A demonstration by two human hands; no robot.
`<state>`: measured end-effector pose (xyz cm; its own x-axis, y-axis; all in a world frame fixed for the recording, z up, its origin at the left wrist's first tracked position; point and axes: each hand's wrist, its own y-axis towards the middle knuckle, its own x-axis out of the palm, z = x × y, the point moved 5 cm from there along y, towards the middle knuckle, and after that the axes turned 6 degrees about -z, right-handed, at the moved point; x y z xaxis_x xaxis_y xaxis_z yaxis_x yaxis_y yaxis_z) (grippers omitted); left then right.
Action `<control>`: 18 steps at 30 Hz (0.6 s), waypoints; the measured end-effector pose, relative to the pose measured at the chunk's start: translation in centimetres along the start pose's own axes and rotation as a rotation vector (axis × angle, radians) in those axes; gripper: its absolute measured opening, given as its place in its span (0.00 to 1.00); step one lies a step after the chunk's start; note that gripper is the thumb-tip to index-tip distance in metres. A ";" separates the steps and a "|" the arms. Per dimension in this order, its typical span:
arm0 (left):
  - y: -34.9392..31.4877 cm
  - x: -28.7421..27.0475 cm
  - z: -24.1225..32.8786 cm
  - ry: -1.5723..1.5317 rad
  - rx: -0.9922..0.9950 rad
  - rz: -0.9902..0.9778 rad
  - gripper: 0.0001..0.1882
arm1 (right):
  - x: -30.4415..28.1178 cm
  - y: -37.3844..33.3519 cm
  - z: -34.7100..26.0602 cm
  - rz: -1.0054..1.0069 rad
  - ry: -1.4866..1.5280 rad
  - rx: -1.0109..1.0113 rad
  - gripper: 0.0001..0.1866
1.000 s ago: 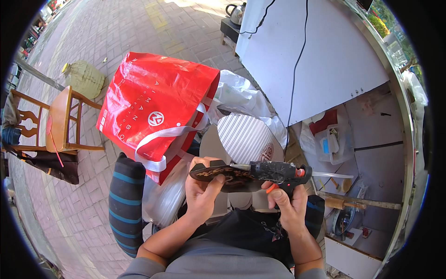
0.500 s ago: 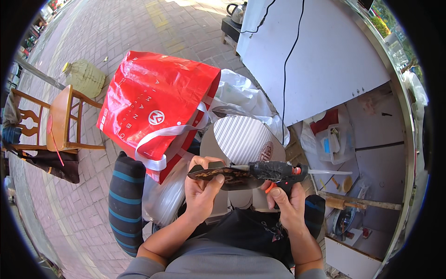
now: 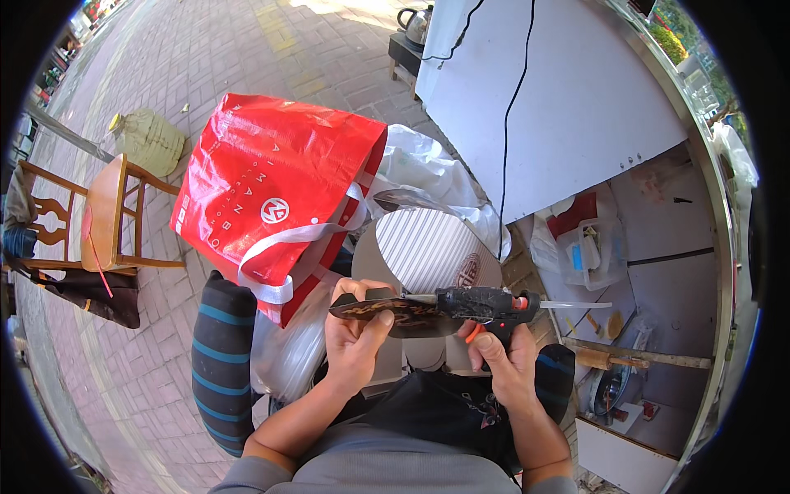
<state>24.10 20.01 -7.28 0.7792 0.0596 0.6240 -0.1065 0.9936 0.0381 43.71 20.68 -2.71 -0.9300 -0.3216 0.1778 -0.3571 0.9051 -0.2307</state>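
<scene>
Glue gun (image 3: pixel 481 305) and dark card (image 3: pixel 383 311) meet between two hands

The left hand (image 3: pixel 352 346) pinches the card, its thumb on the near face and its other fingers behind. The right hand (image 3: pixel 512 366) has its fingers wrapped round the gun's handle, close to the orange trigger (image 3: pixel 475 333) — whether they squeeze it, I cannot tell. The nozzle (image 3: pixel 422 298) points left along the card's upper edge, just beyond the left thumb; contact is unclear. A pale glue stick (image 3: pixel 576 305) juts from the gun's rear, to the right of the right fingers. Beyond both sets of fingers lies a ribbed round panel (image 3: pixel 436 243), and a black cord (image 3: pixel 514 107) hangs past it.

The main risk, I judge, is a burn: the nozzle is probably hot, and a slip of the right wrist could bring it onto the left fingers. Too hard a squeeze could flood the edge, with glue dripping onto the panel — and a snagged cord, if it feeds the gun, could jerk the tip off line
</scene>
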 end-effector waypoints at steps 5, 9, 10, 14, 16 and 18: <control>0.0 -0.1 0.0 0.004 -0.004 -0.008 0.16 | 0.1 -0.1 -0.5 0.027 -0.002 -0.020 0.19; -0.1 -0.1 0.0 0.003 -0.011 0.003 0.16 | 0.0 -0.2 -0.9 0.065 -0.070 -0.050 0.20; -0.1 0.0 0.0 0.005 -0.012 0.004 0.16 | 0.0 -0.2 -1.0 0.070 -0.079 -0.061 0.19; 0.0 0.2 0.2 0.028 -0.006 -0.010 0.16 | 0.3 0.3 -0.8 0.031 -0.021 -0.031 0.18; 0.0 0.3 0.2 0.031 -0.003 -0.011 0.16 | 0.3 0.5 -0.7 0.033 -0.029 -0.022 0.18; 0.0 0.3 0.3 0.023 -0.001 -0.019 0.16 | 0.3 0.5 -0.7 0.026 -0.036 -0.015 0.17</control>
<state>24.12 19.95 -6.88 0.7949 0.0424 0.6053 -0.0903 0.9947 0.0490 43.30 21.20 -2.08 -0.9415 -0.3076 0.1376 -0.3318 0.9172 -0.2204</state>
